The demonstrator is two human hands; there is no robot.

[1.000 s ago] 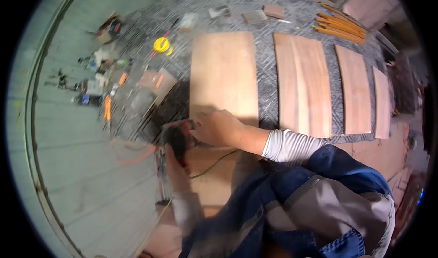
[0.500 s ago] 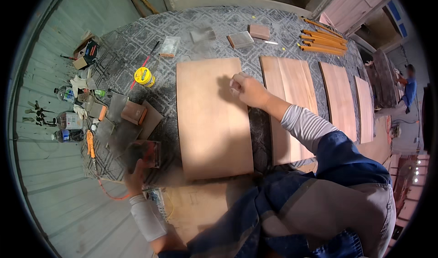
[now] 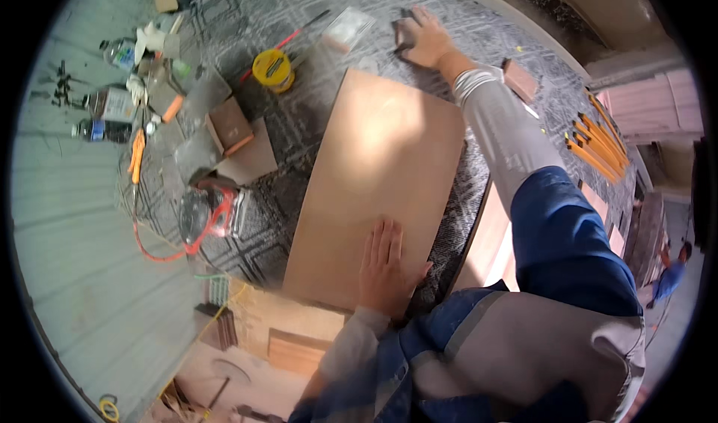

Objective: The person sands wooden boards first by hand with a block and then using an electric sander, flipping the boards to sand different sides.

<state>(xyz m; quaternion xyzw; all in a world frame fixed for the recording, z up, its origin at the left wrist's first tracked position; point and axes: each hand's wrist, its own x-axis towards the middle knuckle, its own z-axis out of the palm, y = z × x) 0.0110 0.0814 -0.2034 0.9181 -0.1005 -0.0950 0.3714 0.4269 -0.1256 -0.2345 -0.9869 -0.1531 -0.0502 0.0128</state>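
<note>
My left hand (image 3: 384, 264) lies flat, fingers stretched, on the near part of a pale wooden panel (image 3: 378, 165). Beyond the panel's far edge, my right hand (image 3: 430, 40) reaches over the patterned carpet. Its fingers are round a small brownish block (image 3: 405, 34), which looks like a sanding block and is partly hidden by the hand. To the left of that hand lies a grey-topped block (image 3: 349, 28); a brown block (image 3: 520, 81) lies to its right. A power sander (image 3: 209, 213) with a red hose rests left of the panel.
A yellow tub (image 3: 274, 71) stands left of the panel's far end. Sanding sheets and a brown block (image 3: 230, 126), an orange-handled air gun (image 3: 136, 157) and bottles (image 3: 112, 103) crowd the left. Orange bars (image 3: 598, 148) lie far right. Another person (image 3: 669, 273) is at the right.
My left hand has left the sander and come onto the panel. My right hand has moved from above the panel to the block beyond it. The view has turned.
</note>
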